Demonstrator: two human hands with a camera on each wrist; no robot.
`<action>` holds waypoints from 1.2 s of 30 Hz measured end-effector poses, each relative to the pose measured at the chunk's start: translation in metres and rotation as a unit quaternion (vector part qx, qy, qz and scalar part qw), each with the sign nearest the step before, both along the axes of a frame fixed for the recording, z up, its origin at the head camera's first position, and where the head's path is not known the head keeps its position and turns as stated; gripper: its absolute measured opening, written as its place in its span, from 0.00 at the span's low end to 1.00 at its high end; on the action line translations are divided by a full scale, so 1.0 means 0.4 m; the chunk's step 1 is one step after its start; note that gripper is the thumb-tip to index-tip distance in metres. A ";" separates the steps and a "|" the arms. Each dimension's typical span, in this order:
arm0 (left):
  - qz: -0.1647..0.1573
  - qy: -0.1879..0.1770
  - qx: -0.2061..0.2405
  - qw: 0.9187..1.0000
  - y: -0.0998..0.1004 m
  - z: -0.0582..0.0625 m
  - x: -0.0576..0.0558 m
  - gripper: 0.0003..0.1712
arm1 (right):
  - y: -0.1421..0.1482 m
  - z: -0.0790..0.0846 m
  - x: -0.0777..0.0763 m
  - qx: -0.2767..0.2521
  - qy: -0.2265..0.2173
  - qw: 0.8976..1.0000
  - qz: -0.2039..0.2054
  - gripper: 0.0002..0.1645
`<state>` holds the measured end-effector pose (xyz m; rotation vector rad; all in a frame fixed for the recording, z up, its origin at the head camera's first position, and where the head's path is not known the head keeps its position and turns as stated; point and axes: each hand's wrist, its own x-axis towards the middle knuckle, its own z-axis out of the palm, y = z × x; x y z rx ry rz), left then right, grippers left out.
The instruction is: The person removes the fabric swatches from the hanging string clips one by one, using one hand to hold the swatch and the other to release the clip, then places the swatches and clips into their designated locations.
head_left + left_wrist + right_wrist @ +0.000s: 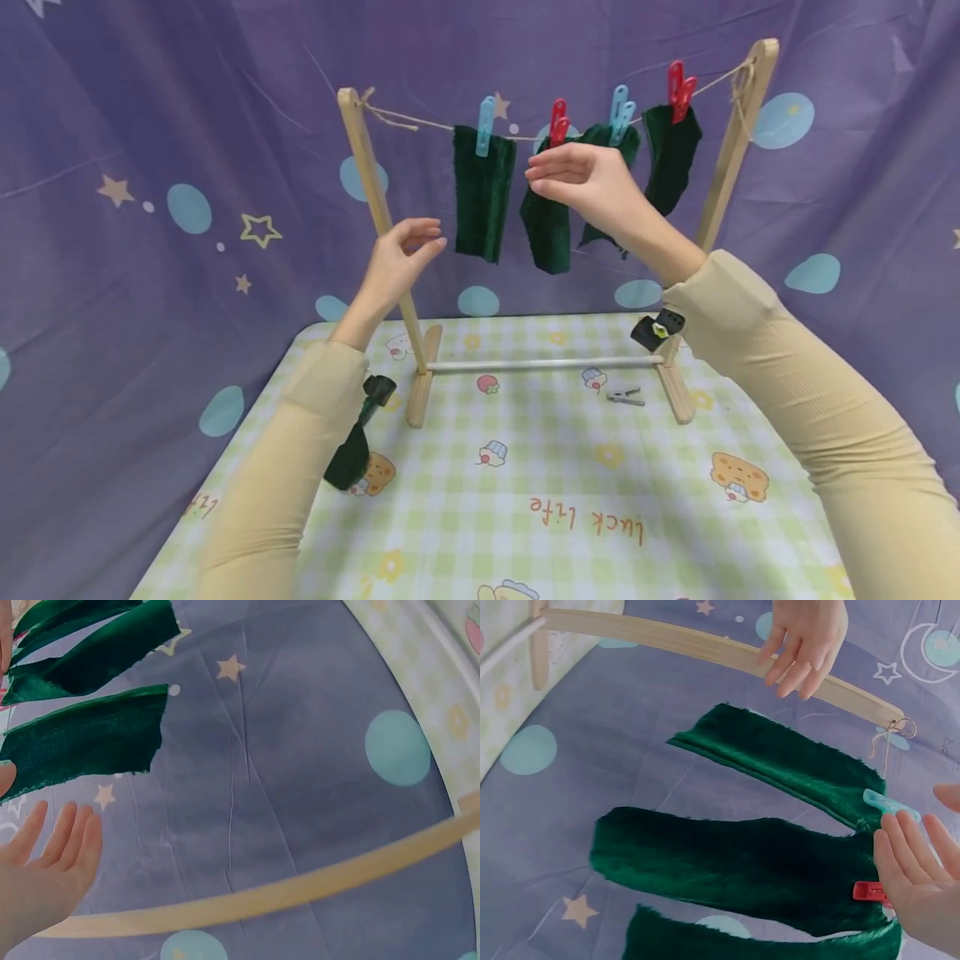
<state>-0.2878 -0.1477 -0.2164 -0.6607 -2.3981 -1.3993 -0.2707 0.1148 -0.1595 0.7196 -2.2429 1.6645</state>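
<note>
Several dark green velvety cloth pieces hang from a twine line (427,123), clipped by blue and red clothespins. The leftmost cloth (480,200) hangs flat under a blue clothespin (486,125). My left hand (401,262) is to its left, in front of the wooden post, fingers relaxed and holding nothing. In front of the second cloth (551,233), just below its red clothespin (558,117), my right hand (588,183) has fingers loosely extended and nothing in them. The right wrist view shows a gap between the leftmost cloth (795,757) and my left hand (806,649).
Wooden posts (367,158) with feet and a white crossbar (540,364) form the rack on a checkered tablecloth (555,467). A grey clip-like piece (626,397) lies near the right foot. Black strap-like pieces (658,330) sit by both posts, with green cloth (348,462) at left.
</note>
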 end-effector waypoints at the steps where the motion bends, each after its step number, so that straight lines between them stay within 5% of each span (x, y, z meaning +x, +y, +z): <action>1: 0.001 -0.003 0.007 1.000 0.004 0.002 -0.003 0.22 | -0.005 0.006 -0.002 -0.003 0.001 1.000 0.000 0.20; 15: -0.028 -0.051 0.040 0.997 0.038 0.017 -0.037 0.25 | -0.059 0.077 -0.044 0.051 0.028 0.998 -0.040 0.26; 25: -0.045 -0.049 0.051 0.996 0.045 -0.002 -0.063 0.24 | -0.077 0.107 -0.070 0.055 -0.027 0.997 -0.050 0.29; 36: -0.018 -0.095 0.047 0.994 0.058 -0.008 -0.067 0.24 | -0.100 0.119 -0.088 0.040 -0.059 0.997 -0.041 0.32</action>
